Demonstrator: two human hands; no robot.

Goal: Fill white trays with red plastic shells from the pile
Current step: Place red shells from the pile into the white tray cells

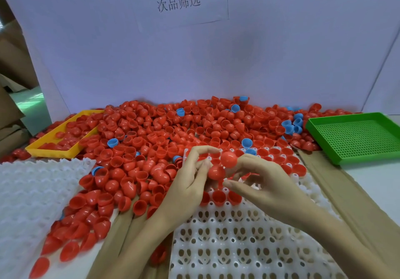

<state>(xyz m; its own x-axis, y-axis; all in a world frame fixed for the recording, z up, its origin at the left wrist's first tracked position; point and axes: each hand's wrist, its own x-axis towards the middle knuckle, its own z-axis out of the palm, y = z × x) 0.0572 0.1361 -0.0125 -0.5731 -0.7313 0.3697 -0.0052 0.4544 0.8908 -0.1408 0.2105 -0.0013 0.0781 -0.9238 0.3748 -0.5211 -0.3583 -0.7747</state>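
Observation:
A large pile of red plastic shells (173, 131) covers the middle of the table, with a few blue ones mixed in. In front of me lies a white tray (238, 242) with round cups; its far rows hold red shells (287, 162). My left hand (190, 179) pinches one red shell (216, 171) above the tray's far half. My right hand (262, 181) holds another red shell (229, 159) at its fingertips, right beside the first.
A second white tray (32, 192) lies at the left. A yellow tray (49, 149) with red shells stands at the far left. A green perforated tray (355, 136) sits at the right. Cardboard strips flank the front tray. A white board stands behind.

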